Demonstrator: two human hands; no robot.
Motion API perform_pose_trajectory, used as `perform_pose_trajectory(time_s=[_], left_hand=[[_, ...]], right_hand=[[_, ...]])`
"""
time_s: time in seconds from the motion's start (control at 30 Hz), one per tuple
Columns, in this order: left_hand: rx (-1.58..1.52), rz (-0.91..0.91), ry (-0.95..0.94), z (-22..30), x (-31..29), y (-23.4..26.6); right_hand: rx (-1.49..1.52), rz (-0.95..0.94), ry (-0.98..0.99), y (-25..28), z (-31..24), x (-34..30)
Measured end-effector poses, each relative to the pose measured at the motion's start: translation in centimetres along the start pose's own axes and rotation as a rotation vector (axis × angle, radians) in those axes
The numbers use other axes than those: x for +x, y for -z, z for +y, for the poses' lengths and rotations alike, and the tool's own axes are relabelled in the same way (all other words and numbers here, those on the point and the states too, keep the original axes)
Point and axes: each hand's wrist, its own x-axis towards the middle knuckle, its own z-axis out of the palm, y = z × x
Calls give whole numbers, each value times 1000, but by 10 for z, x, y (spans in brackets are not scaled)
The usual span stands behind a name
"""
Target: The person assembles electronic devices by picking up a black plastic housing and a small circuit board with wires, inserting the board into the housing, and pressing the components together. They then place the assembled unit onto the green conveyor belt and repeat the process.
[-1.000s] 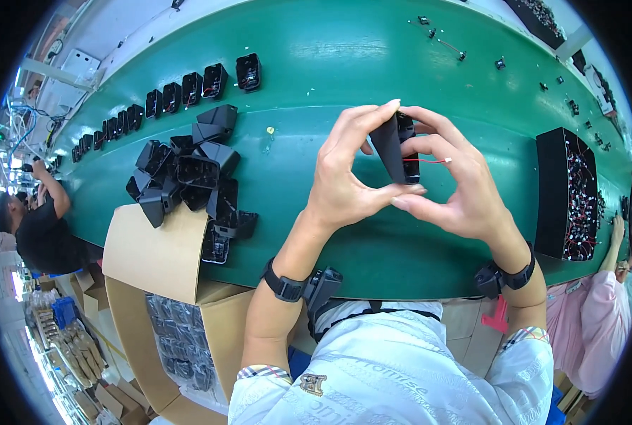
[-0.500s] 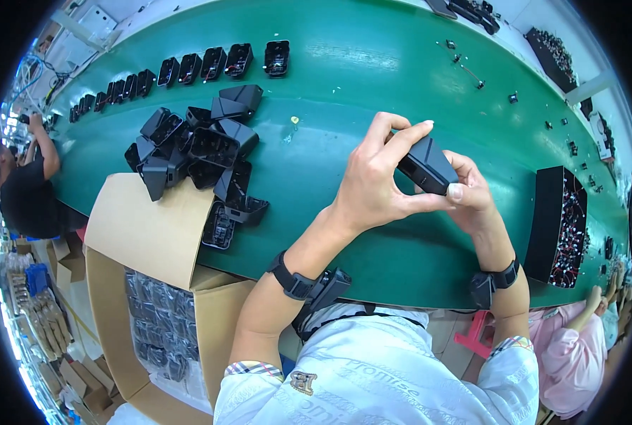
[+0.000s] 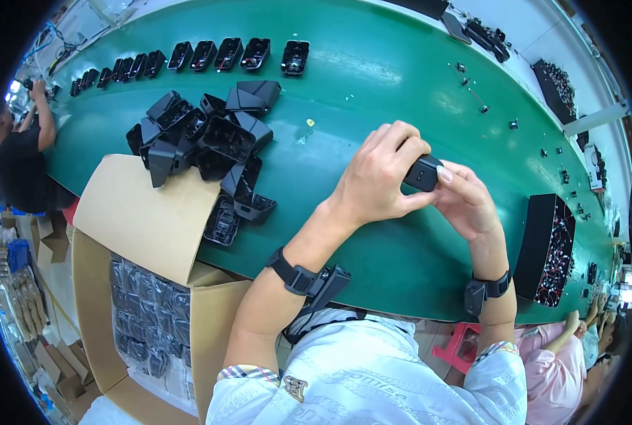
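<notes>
Green tabletop backs the black casing between 2 hands.

Housing row toward far-left edge of bench; housing pile nearer; carton at near-left edge; parts box near-right; case between left hand and right hand.

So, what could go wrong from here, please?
The case, held between the left hand and right hand above the bench, might slip and drop. The pile of cases is heaped unevenly, so a bump could make some slide. The wires in the black box look jumbled and may snag.
</notes>
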Motion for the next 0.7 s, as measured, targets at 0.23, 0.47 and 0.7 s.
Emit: perform_pose_trajectory(time_s=[0.23, 0.47, 0.7], left_hand=[[-84, -42, -62, -1, 2, -2], [-71, -81, -98, 1, 1, -4], [-123, -65, -26, 1, -3, -10]], right_hand=[[81, -93, -93, 13, -1, -5], [32, -13, -107, 12, 1, -7], [43, 33, -33, 0, 2, -7]])
